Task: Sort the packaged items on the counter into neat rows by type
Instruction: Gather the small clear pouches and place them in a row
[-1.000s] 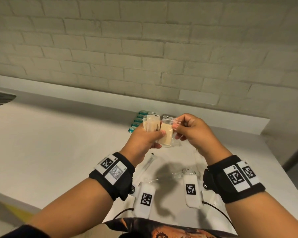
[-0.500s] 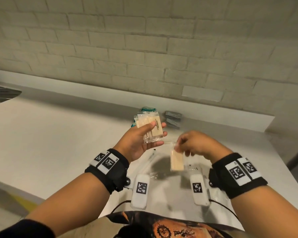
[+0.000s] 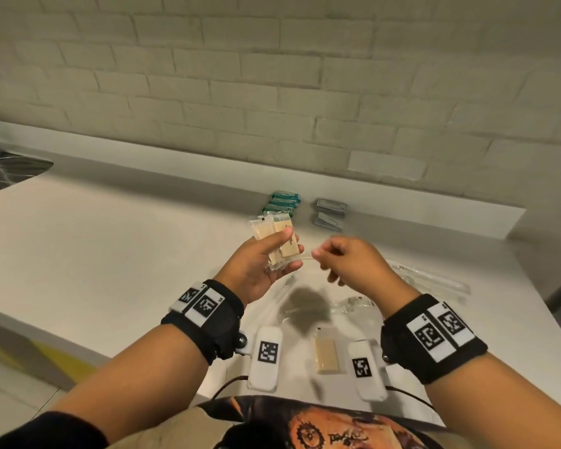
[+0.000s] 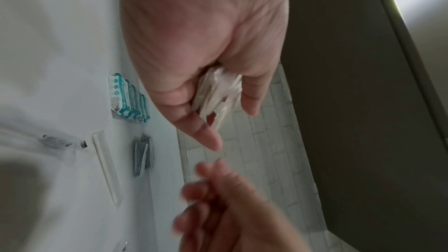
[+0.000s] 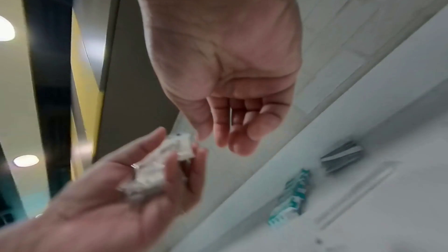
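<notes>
My left hand [image 3: 287, 251] holds a small stack of tan packets in clear bags [image 3: 263, 231] above the white counter [image 3: 110, 254], thumb on top. In the left wrist view the stack [image 4: 218, 87] sits between thumb and fingers. Just to its right hovers my right hand [image 3: 324, 264]. Its fingers [image 5: 242, 141] are loosely curled, and the right wrist view shows nothing in them. One tan packet [image 3: 326, 354] lies alone near the counter's front edge. At the back sit a row of teal packets [image 3: 282, 204] and a row of grey packets [image 3: 330, 213].
Long clear wrappers [image 3: 431, 280] lie at the right, and more clear wrappers [image 3: 353, 303] lie under my hands. A sink [image 3: 7, 170] is at the far left. The brick wall and a low ledge close the back. The counter's right edge is close.
My right hand pulled one tan packet from the stack, lowered it and let it go; it now lies near the front edge. That hand has risen back beside the left hand.
</notes>
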